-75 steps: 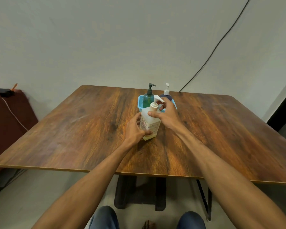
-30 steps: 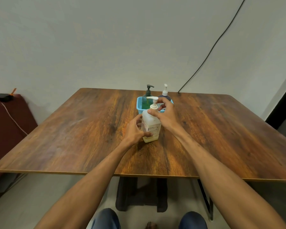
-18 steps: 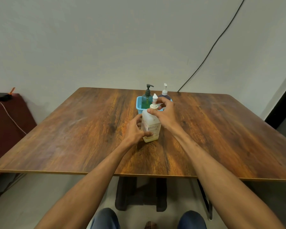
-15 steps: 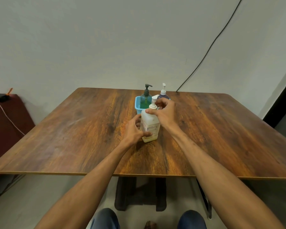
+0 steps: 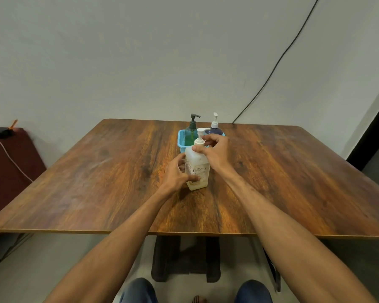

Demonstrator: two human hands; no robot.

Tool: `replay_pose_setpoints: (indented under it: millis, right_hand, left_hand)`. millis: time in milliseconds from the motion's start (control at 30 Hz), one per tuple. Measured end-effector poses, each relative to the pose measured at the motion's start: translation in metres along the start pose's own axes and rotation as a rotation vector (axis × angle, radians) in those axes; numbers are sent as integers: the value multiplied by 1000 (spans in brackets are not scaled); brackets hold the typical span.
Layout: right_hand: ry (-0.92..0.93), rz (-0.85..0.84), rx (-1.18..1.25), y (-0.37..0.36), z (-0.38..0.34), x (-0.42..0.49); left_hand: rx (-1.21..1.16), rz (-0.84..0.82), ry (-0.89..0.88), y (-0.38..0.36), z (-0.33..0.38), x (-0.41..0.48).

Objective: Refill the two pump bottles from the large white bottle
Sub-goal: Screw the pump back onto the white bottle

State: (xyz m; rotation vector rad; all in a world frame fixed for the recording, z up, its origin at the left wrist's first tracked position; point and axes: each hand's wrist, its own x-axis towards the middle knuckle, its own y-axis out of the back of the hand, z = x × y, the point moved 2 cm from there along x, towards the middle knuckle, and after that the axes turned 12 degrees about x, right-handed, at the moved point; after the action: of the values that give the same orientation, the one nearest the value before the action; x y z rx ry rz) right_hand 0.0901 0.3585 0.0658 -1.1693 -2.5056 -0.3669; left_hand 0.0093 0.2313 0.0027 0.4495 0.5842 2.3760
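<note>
Left hand (image 5: 176, 173) grips the lower body of the large white bottle (image 5: 197, 169), upright mid-tabletop (image 5: 96, 182), translucent, labelled, pump on. Right hand (image 5: 214, 153) pinches its collar. Behind, 2 pump bottles, green (image 5: 191, 133) and blue (image 5: 216, 129), stand in a blue basket (image 5: 181, 142) near the far edge.

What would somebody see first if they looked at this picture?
Two bare arms meet at the middle of the wooden table, where the left hand grips the large white bottle low down and the right hand holds its pump top. Just behind, a blue basket holds a green pump bottle and a dark blue pump bottle.
</note>
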Motion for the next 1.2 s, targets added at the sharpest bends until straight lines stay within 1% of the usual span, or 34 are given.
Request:
replay_pose_setpoints:
  millis: [133, 233, 333, 400, 467, 533, 600, 767, 933, 1067, 1200]
  right_hand:
    - [-26, -82, 34, 7, -1, -4]
    - [-55, -87, 108, 22, 3, -13]
    - [-136, -123, 143, 36, 19, -21]
    - [-206, -196, 120, 42, 34, -23]
    - [-262, -302, 105, 42, 44, -23]
    - [-287, -407, 111, 36, 50, -21]
    - [-297, -458, 132, 32, 57, -17]
    - [-298, -482, 190, 35, 76, 7]
    - [-300, -492, 188, 41, 81, 37]
    - [-330, -430, 150, 54, 42, 61]
    - [-388, -326, 78, 76, -28, 95]
  left_hand:
    - [-13, -21, 20, 3, 0, 4]
    - [-9, -60, 23, 4, 2, 5]
    - [-8, -105, 18, 7, 4, 5]
    - [-10, -112, -3, 8, 5, 4]
    - [-28, -85, -22, 8, 6, 2]
    - [-53, -62, -43, 9, 6, 2]
    - [-69, -60, -63, 10, 7, 7]
    - [-81, -86, -102, 11, 1, 29]
    - [-113, -114, -94, 8, 7, 61]
    - [-127, -162, -53, 13, 45, 84]
    - [-155, -242, 2, 30, 114, 113]
